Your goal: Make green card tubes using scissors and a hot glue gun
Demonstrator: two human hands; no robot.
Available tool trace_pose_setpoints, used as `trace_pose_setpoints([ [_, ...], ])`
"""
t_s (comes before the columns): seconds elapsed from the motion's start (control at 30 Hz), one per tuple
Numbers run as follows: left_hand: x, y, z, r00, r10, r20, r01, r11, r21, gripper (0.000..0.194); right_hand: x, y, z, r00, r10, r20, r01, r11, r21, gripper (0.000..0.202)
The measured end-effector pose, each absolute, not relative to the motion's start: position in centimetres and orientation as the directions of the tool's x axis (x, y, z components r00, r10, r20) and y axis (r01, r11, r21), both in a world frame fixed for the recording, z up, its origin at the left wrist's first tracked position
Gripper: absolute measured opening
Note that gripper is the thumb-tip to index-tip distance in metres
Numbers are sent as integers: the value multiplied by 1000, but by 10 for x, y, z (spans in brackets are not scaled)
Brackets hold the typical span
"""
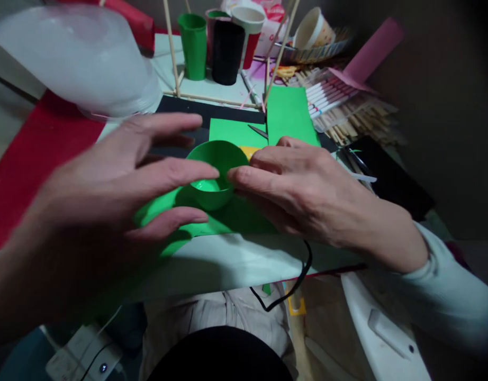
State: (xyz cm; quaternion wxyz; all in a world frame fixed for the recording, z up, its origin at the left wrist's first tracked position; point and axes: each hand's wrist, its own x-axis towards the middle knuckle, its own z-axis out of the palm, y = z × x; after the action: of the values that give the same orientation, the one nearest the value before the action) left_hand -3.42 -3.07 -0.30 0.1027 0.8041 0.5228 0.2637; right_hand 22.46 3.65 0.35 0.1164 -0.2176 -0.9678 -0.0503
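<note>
A round green paper cup [218, 154] stands mouth up on a green sheet [244, 219] in front of me. My right hand [307, 185] pinches the right side of its rim between thumb and bent fingers. Fingers apart, my left hand [120, 169] hovers at the cup's left, with one fingertip over the opening. That hand grips nothing. Something yellow [247, 152] shows behind the cup, partly covered by my right hand. The dark tip of a tool [258, 130] lies on green paper just beyond.
Green [194, 50] and black cups [228, 53] stand at the back, behind a thin wooden stick frame [172, 53]. A clear plastic container [77, 58] is at upper left. Markers [327, 98], wooden sticks [355, 121] and a pink tube [373, 50] lie right. A black cord [303, 272] hangs over the front edge.
</note>
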Motion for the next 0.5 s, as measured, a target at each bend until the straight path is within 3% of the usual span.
trace_pose_setpoints([
  [0.13,-29,-19,-10,547,759,354,722,-641,258,28,236,40,6,-841,383,383,367,923,-116,31],
  [0.3,-21,-22,-10,457,815,355,806,-549,222,25,258,46,7,-614,630,475,433,772,-464,28],
  [0.4,-14,-29,-8,435,835,338,827,-519,216,25,263,49,3,-575,664,477,439,743,-505,23],
  [0.5,-13,-31,-7,437,831,344,828,-521,206,19,258,54,0,-603,619,503,403,781,-477,22],
])
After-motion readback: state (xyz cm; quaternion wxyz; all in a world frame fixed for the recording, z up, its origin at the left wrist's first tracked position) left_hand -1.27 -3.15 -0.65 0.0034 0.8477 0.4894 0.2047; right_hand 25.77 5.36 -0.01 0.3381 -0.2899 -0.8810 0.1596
